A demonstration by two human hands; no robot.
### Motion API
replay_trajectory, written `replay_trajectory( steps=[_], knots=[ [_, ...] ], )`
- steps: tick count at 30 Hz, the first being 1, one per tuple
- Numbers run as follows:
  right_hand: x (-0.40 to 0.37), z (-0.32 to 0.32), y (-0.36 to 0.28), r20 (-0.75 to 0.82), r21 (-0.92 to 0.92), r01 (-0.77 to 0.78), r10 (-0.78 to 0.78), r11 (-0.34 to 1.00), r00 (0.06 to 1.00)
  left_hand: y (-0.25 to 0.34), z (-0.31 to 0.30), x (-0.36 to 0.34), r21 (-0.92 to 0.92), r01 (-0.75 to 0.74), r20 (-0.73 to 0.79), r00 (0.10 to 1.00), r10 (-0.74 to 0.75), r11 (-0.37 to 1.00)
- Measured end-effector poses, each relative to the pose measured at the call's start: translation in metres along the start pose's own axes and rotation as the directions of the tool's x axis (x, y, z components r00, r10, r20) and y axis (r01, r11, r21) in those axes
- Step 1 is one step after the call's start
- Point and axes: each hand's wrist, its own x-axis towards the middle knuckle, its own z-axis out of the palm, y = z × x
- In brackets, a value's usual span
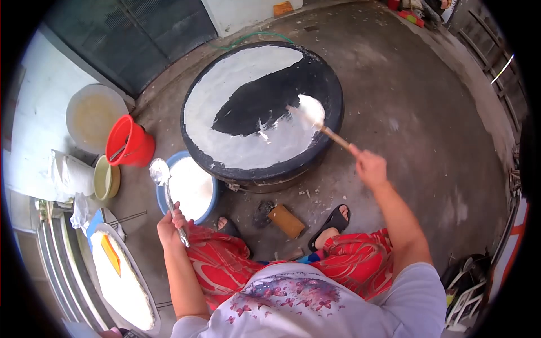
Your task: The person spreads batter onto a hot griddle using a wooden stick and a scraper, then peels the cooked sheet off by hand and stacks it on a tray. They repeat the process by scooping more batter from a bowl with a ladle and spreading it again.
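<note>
My right hand is closed round the wooden handle of a spreader. The spreader's blurred head lies over a large round black griddle, beside a thick white patch of batter. A white layer coats much of the griddle, with a dark bare area across its middle and right. My left hand grips a metal ladle by its handle, bowl upward. The ladle's bowl is at the left rim of a blue basin holding white liquid.
Left of the basin stand a red bucket, a yellowish-green tub and a white sack. At lower left lies a white-covered oval tray with an orange scraper. A brown block sits between my feet.
</note>
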Motion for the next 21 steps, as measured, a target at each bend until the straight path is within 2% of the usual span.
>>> replay_trajectory(
  steps=[1, 2, 4, 6, 7, 8, 10, 11, 13, 16, 18, 19, 21],
  knots=[
    [0.015, 0.003, 0.015, -0.054, -0.081, -0.036, 0.031, 0.996, 0.998, 0.0, 0.001, 0.001, 0.009, -0.01, 0.001, 1.0, 0.01, 1.0],
    [0.034, 0.004, 0.017, -0.052, -0.076, -0.034, 0.03, 0.997, 0.998, -0.002, 0.002, 0.001, 0.017, -0.021, 0.003, 1.0, 0.021, 1.0],
    [0.074, 0.007, 0.002, -0.001, -0.099, -0.194, 0.195, 0.976, 0.981, -0.005, 0.007, 0.003, 0.029, -0.046, -0.024, 0.999, 0.047, 0.998],
    [0.084, 0.014, -0.013, 0.122, 0.223, -0.413, 0.395, 0.883, 0.91, -0.008, 0.011, 0.006, 0.021, -0.056, -0.053, 0.997, 0.057, 0.998],
    [0.076, 0.009, -0.02, 0.152, 0.312, -0.375, 0.344, 0.873, 0.927, -0.01, 0.014, 0.006, 0.023, -0.067, -0.084, 0.994, 0.068, 0.998],
    [0.06, 0.012, -0.014, 0.023, 0.318, -0.027, 0.021, 0.948, 1.0, -0.009, 0.014, 0.006, 0.023, -0.069, -0.083, 0.994, 0.071, 0.997],
    [0.039, -0.005, 0.011, 0.121, 0.097, 0.117, -0.129, 0.988, 0.984, -0.008, 0.013, 0.008, -0.016, -0.033, -0.081, 0.996, 0.032, 0.999],
    [0.045, -0.003, 0.033, 0.119, 0.098, 0.125, -0.136, 0.987, 0.984, -0.01, 0.017, 0.007, -0.002, -0.043, -0.097, 0.994, 0.042, 0.999],
    [0.065, 0.006, 0.068, -0.058, -0.115, 0.029, -0.036, 0.993, 0.998, -0.012, 0.019, 0.009, 0.007, -0.052, -0.108, 0.993, 0.052, 0.999],
    [0.125, 0.025, 0.06, -0.144, -0.115, 0.045, -0.062, 0.992, 0.988, -0.017, 0.025, 0.014, 0.018, -0.066, -0.14, 0.988, 0.068, 0.998],
    [0.147, 0.04, 0.041, -0.046, 0.084, -0.182, 0.186, 0.98, 0.981, -0.019, 0.028, 0.017, 0.022, -0.075, -0.166, 0.983, 0.078, 0.997],
    [0.141, 0.033, 0.038, -0.046, 0.086, -0.182, 0.186, 0.98, 0.981, -0.02, 0.029, 0.017, 0.014, -0.07, -0.171, 0.983, 0.071, 0.997],
    [0.122, 0.012, 0.032, 0.099, 0.295, 0.097, -0.132, 0.951, 0.986, -0.018, 0.028, 0.017, 0.0, -0.068, -0.176, 0.982, 0.067, 0.998]
  ],
)
